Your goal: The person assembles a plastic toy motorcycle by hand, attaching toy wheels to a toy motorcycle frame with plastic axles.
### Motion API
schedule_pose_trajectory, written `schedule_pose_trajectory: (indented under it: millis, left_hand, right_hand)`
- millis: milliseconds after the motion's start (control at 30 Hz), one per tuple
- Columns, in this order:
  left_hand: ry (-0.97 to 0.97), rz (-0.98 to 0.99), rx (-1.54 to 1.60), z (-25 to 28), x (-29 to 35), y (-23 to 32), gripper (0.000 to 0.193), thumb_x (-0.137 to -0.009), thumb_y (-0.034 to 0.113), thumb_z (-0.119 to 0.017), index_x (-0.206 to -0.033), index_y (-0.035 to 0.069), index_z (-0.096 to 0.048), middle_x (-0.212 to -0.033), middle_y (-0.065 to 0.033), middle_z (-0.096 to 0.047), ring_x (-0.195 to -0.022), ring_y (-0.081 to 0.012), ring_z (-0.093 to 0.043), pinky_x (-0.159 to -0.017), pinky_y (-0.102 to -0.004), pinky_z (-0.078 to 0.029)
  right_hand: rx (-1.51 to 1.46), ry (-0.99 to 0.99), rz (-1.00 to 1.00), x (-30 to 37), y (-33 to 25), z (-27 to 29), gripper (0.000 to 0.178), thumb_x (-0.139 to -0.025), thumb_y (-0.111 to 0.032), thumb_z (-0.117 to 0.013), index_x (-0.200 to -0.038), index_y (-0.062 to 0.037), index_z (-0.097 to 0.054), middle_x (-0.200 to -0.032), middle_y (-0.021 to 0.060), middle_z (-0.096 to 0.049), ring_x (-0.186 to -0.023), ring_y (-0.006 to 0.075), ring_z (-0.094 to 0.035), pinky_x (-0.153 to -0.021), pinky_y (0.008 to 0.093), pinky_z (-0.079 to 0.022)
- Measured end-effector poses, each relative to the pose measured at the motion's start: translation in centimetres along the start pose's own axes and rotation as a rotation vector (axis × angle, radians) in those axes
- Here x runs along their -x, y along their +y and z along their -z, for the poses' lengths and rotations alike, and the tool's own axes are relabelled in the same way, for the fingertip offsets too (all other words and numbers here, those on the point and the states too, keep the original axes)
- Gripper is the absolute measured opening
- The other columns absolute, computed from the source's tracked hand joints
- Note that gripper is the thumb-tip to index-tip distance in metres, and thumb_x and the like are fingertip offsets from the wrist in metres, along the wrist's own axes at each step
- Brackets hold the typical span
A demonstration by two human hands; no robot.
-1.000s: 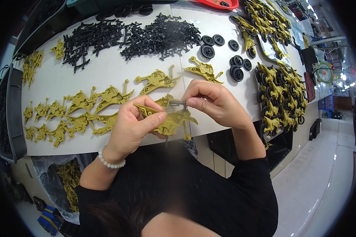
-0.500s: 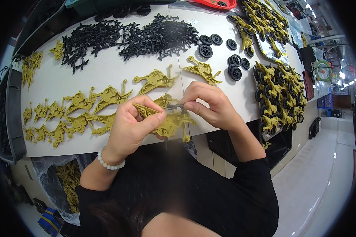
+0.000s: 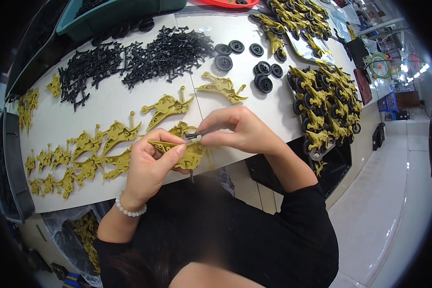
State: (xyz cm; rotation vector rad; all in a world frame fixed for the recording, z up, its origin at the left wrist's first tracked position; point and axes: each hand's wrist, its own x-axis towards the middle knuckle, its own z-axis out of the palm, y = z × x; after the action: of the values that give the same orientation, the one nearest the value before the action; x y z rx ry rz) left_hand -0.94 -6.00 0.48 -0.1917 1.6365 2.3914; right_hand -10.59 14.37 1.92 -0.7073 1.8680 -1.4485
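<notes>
My left hand (image 3: 151, 161) pinches an olive-yellow toy motorcycle body half (image 3: 191, 157) between thumb and fingers, just over the table's near edge. A thin dark pin-like part sticks out below it. My right hand (image 3: 237, 128) grips a small black plastic part (image 3: 194, 136) in its fingertips, close above the body half. Whether the two touch is hard to tell. Behind the hands, another body half (image 3: 181, 129) lies partly hidden on the table. Farther back are two more loose body halves, one left of centre (image 3: 167, 109) and one near the wheels (image 3: 223, 88).
Rows of yellow body halves (image 3: 86, 139) lie at the left. Heaps of black parts (image 3: 165, 55) and several black wheels (image 3: 224, 63) sit farther back. At right stands a tray of assembled toy motorcycles (image 3: 324, 110). A green bin (image 3: 120, 19) is at the back, a grey bin (image 3: 15, 168) far left.
The view has turned, so the table's contents sit lower at left. The right hand has drawn slightly nearer the left, still gripping the black part. The held body half has tilted.
</notes>
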Motion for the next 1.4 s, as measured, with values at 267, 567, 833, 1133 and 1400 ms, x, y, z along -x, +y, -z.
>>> schedule_pose_trajectory:
  millis: [267,567,833,1133,1400]
  left_hand:
    - [-0.044,0.198,0.278,-2.2,-1.1,-1.5,0.021,-0.093,0.005,-0.045,-0.112,-0.002,-0.049,-0.107,-0.0203,-0.061,-0.097,-0.0301,-0.065,-0.074,-0.0313,-0.058]
    - [-0.075,0.184,0.400,-2.9,-1.8,-1.1,0.031,-0.097,0.015,-0.033,-0.120,-0.003,-0.044,-0.114,-0.0232,-0.057,-0.103,-0.0363,-0.061,-0.081,-0.0372,-0.056]
    - [-0.014,0.131,0.411,-1.8,-1.4,-0.9,0.038,-0.100,0.025,-0.031,-0.120,-0.002,-0.046,-0.115,-0.0219,-0.057,-0.104,-0.0355,-0.061,-0.083,-0.0375,-0.055]
    - [-0.029,0.117,0.415,-1.8,-1.0,-0.4,0.034,-0.100,0.022,-0.033,-0.121,0.000,-0.049,-0.116,-0.0138,-0.058,-0.106,-0.0247,-0.060,-0.087,-0.0373,-0.052]
    - [0.051,0.064,0.404,-2.6,-1.1,-0.2,0.040,-0.100,0.025,-0.032,-0.125,-0.004,-0.045,-0.116,-0.0207,-0.057,-0.102,-0.0280,-0.062,-0.081,-0.0338,-0.056]
  right_hand:
    - [1.044,0.739,0.108,1.7,1.8,6.6,0.042,-0.073,-0.013,-0.074,-0.112,-0.0055,-0.061,-0.115,0.0129,-0.057,-0.106,0.0294,-0.055,-0.091,0.0363,-0.044]
    - [1.021,0.737,0.002,1.4,3.6,8.0,0.038,-0.073,-0.012,-0.072,-0.108,-0.0025,-0.063,-0.105,0.0122,-0.061,-0.094,0.0296,-0.060,-0.084,0.0339,-0.047]
    - [0.668,0.541,0.343,4.0,-1.1,3.7,0.044,-0.063,-0.002,-0.077,-0.106,-0.0040,-0.065,-0.106,0.0118,-0.063,-0.096,0.0236,-0.061,-0.080,0.0333,-0.048]
    - [0.712,0.223,0.294,4.4,-1.9,0.6,0.045,-0.061,-0.001,-0.076,-0.105,-0.0045,-0.066,-0.103,0.0103,-0.061,-0.089,0.0252,-0.060,-0.076,0.0335,-0.049]
    - [0.717,0.466,0.363,4.3,-3.5,0.2,0.051,-0.057,-0.008,-0.082,-0.104,0.0005,-0.064,-0.102,0.0120,-0.064,-0.092,0.0247,-0.063,-0.078,0.0320,-0.051]
